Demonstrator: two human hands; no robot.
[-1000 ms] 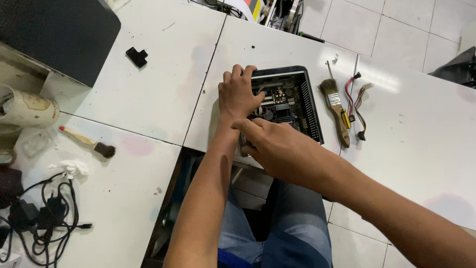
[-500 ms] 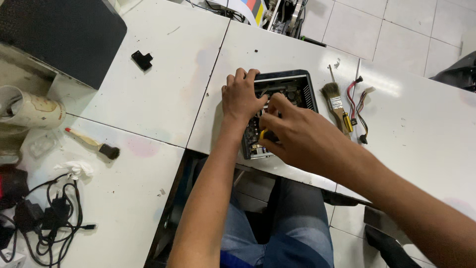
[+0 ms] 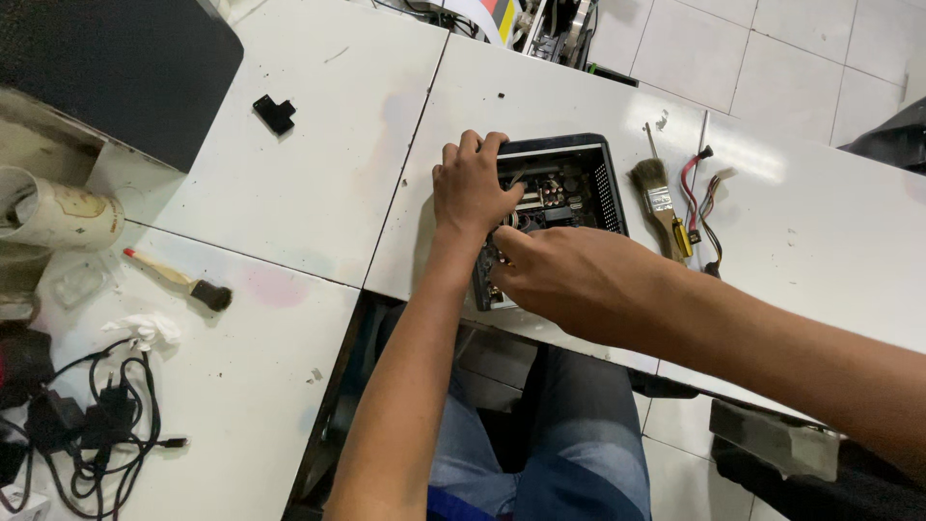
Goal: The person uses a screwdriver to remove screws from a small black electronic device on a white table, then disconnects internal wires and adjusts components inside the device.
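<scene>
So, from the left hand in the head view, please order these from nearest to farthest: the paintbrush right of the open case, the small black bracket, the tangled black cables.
Measured from the left hand:
1. Paintbrush, to its right, beside the open case.
2. Small black bracket, up and left on the white table.
3. Tangled black cables, far lower left.

Paintbrush (image 3: 656,198) and red-yellow cable bundle (image 3: 702,198) lie just right of the hands on the white worktop (image 3: 318,193). Small brush (image 3: 178,282), black cords (image 3: 92,425), black clip (image 3: 275,113) well left.
</scene>
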